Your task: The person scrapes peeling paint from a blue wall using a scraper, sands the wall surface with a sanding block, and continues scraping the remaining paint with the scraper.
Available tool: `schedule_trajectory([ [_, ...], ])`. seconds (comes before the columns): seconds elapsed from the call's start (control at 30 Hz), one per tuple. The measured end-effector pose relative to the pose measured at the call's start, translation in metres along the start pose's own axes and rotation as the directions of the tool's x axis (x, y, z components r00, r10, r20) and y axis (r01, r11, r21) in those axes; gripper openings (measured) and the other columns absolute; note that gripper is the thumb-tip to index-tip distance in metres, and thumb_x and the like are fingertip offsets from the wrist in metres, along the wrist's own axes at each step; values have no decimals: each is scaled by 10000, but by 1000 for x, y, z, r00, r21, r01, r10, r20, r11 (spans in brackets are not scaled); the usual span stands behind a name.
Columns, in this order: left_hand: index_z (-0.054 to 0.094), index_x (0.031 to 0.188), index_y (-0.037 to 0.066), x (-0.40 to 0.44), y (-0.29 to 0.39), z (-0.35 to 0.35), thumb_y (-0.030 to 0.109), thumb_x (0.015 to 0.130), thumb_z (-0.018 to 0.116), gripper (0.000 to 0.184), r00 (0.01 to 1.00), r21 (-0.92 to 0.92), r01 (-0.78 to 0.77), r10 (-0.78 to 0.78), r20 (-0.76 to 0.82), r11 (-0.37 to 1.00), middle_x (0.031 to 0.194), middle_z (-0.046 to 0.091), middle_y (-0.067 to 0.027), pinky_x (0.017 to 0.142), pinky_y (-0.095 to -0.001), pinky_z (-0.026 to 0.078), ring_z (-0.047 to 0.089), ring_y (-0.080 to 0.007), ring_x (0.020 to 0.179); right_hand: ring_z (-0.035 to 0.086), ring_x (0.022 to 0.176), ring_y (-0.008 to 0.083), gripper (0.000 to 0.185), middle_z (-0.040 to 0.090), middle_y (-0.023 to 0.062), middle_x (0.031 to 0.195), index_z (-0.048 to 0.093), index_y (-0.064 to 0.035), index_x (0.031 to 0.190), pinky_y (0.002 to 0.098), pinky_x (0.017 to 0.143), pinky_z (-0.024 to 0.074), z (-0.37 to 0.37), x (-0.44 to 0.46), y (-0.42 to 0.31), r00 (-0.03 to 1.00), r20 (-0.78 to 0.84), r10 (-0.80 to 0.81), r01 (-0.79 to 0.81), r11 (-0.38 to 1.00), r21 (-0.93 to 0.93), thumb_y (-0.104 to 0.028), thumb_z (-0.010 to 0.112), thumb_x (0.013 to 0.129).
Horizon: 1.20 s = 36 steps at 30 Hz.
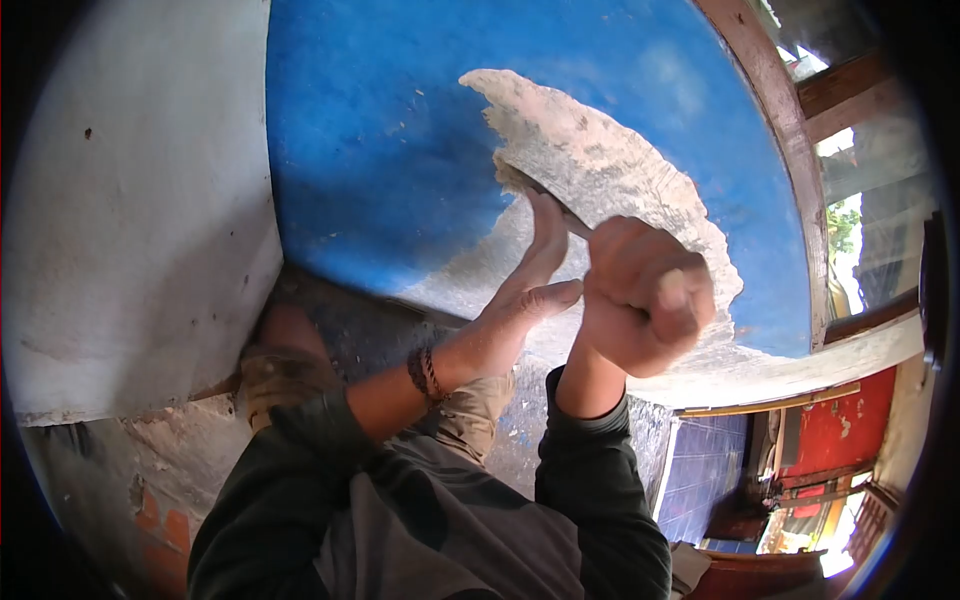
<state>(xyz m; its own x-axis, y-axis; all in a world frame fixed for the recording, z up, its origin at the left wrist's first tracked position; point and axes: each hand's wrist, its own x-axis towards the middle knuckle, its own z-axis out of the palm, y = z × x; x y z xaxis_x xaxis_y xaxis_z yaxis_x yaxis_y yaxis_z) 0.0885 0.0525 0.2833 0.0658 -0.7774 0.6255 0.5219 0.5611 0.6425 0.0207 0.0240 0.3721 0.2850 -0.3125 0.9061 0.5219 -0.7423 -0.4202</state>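
My right hand is closed in a fist around a scraper, whose thin metal blade points up and left to the edge of a bare patch. My left hand, with a dark braided bracelet on its wrist, has its fingers stretched out, the fingertips at the blade. Whitish, rough plaster shows where paint is gone, with a ragged border against the blue painted wall. The scraper's handle is hidden inside my right fist.
A whitish wall meets the blue one at the left. Wooden window frames with glass stand at the right. Below right are a blue tiled surface and a red panel. My knees are under my arms.
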Motion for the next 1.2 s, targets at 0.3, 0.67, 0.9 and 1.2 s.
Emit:
schedule_trajectory([
  [0.3,-81,1386,-86,1,2,0,382,906,418,836,999,23,-42,42,-27,999,1468,-222,-187,1104,-369,-44,-202,-234,1357,307,477,156,258,383,70,553,371,-55,633,326,489,276,3,1,-2,1000,20,3,-4,1000,6,-180,419,854],
  [0.67,-120,1381,-70,8,21,-10,386,910,376,822,997,-36,-84,83,-4,996,1462,-245,-175,1107,-369,-43,-208,-230,1354,315,461,163,230,374,71,549,381,-67,643,336,445,280,23,49,-16,992,104,78,-79,997,5,-153,376,856],
  [0.9,-163,1379,-41,5,22,-12,359,912,393,829,999,-199,8,-14,-30,980,1487,-200,-135,1107,-366,-51,-174,-225,1369,342,475,161,178,389,85,569,454,-19,711,328,441,304,30,48,2,990,139,-24,77,918,-389,-110,379,844],
  [1.2,-142,1398,-2,10,25,-12,425,898,408,857,999,-159,-38,33,-37,986,1496,-184,-117,1108,-363,-20,-169,-187,1367,321,442,150,239,355,83,521,412,-18,650,313,420,285,37,49,9,995,78,-61,79,961,-265,-113,369,865],
])
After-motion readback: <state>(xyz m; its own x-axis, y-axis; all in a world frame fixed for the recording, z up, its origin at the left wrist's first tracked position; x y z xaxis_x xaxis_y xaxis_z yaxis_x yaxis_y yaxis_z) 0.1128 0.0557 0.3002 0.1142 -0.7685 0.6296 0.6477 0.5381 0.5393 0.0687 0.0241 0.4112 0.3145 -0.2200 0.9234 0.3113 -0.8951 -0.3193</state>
